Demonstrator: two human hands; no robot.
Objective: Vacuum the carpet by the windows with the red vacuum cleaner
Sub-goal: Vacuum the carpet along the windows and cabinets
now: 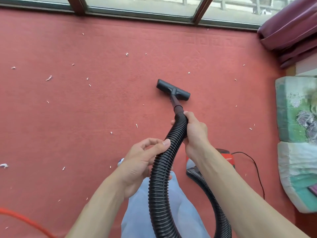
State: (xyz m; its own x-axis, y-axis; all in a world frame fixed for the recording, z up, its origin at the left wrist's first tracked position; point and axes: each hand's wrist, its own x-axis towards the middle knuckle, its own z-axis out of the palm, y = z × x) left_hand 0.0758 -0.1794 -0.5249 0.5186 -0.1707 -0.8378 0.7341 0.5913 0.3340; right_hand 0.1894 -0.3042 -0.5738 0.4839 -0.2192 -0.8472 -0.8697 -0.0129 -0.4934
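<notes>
Both my left hand [142, 158] and right hand [193, 129] grip the ribbed hose [161, 177], floor nozzle [173, 90] down; paper scraps [48, 78] litter most of the carpet [103, 109].

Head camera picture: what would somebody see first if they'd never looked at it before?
First, the thick black ribbed hose in the middle, gripped by the left hand and right hand, leading to the black floor nozzle resting on the carpet. Then the big red carpet itself, dotted with little white scraps, mostly on the left, with the windows along the top.
</notes>
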